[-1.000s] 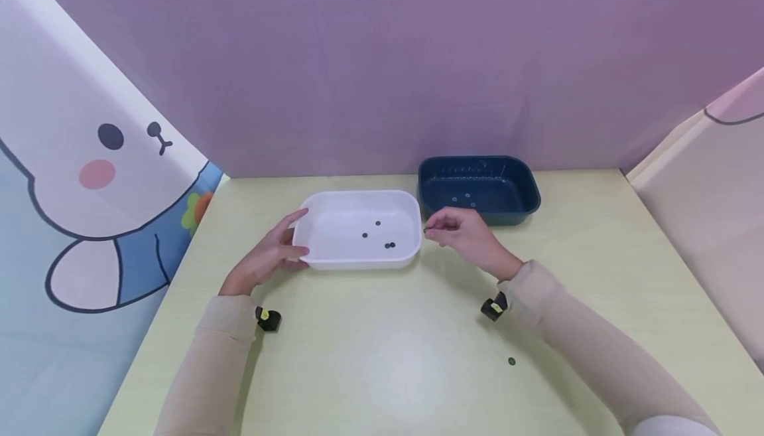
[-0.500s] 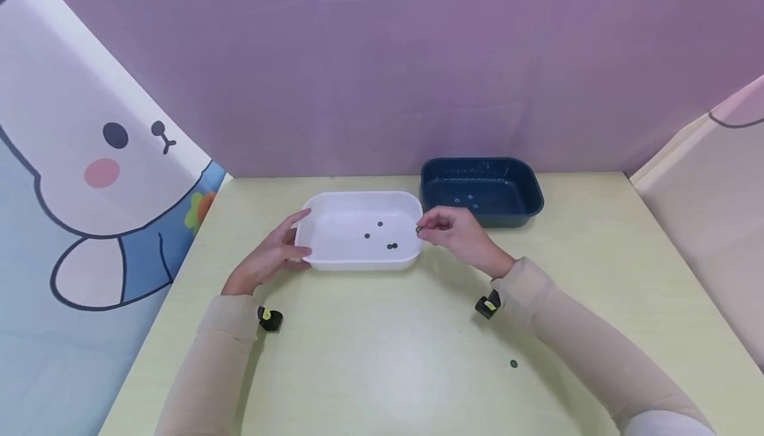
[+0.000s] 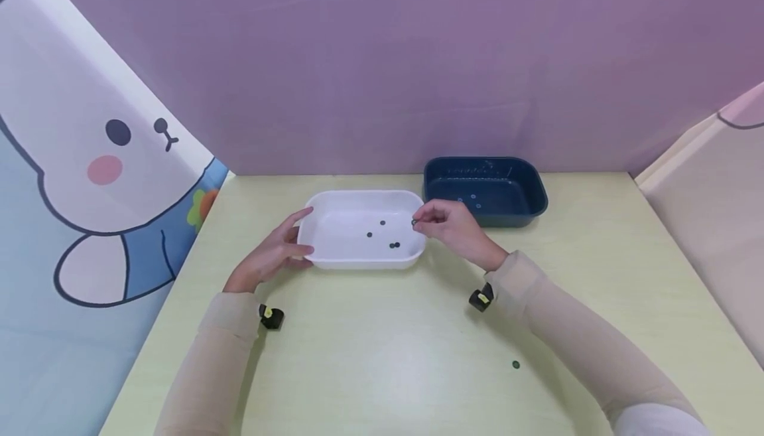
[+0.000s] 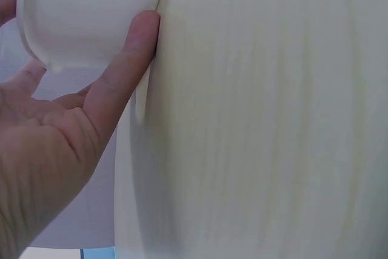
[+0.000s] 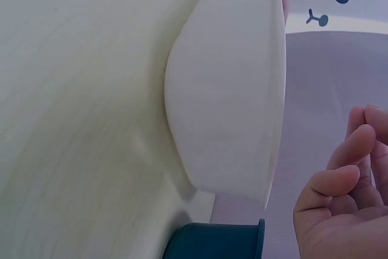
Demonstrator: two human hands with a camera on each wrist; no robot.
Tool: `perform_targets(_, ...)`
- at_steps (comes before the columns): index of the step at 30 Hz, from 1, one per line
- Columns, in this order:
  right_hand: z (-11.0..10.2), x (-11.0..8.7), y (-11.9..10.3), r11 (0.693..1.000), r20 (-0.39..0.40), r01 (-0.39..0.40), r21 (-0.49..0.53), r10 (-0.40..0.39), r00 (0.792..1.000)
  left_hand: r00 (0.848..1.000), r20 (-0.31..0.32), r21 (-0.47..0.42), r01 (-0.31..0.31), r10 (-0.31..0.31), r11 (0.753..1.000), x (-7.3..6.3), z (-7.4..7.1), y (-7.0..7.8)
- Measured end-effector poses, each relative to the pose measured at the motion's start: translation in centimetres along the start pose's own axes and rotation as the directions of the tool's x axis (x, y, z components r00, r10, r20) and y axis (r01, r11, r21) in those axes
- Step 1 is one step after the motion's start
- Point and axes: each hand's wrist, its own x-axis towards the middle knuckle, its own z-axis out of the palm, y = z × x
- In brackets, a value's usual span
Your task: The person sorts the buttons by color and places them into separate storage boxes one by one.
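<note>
My left hand (image 3: 268,255) holds the left end of the white tray (image 3: 334,263), thumb at the near side and fingers at the far side of its rim. In the left wrist view the thumb (image 4: 124,74) lies along the tray's wall. Over the tray's right rim, my right hand (image 3: 456,227) pinches a small dark green disc (image 3: 414,222), button-like, between thumb and fingertips. Several similar discs (image 3: 369,234) lie on the white tray's floor. In the right wrist view the right hand (image 5: 345,198) is raised beside the tray, and the disc is not visible there.
A dark blue tray (image 3: 528,214) stands behind the right hand, close to the white tray's right end, with a few small discs (image 3: 473,196) inside. Another green disc (image 3: 516,364) lies on the pale table (image 3: 370,336), near the right forearm. A purple cloth (image 3: 382,77) rises behind the trays.
My right hand has moved left with the pinched disc, from beside the white tray to over its right rim. The left hand keeps its hold on the tray.
</note>
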Motion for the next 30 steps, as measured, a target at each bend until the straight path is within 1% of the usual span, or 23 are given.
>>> perform_targets(8,0.4,0.6,0.1,1.0,0.008,-0.008,0.022,0.008,1.0,1.0,-0.012,0.0,-0.007,0.007,1.0,0.0,-0.1,-0.1)
perform_targets(16,0.9,1.1,0.4,0.999,0.014,-0.015,0.043,0.014,1.0,1.0,-0.003,0.006,-0.022,0.022,1.0,0.2,-0.1,-0.3)
perform_targets(21,1.2,1.3,0.4,0.999,0.019,0.002,0.045,-0.003,1.0,1.0,-0.003,0.006,-0.02,0.02,1.0,0.3,-0.1,-0.2)
perform_targets(30,1.7,1.9,0.4,0.998,0.024,0.048,0.038,-0.049,0.998,1.0,-0.01,0.011,-0.014,0.014,1.0,0.0,0.0,0.0)
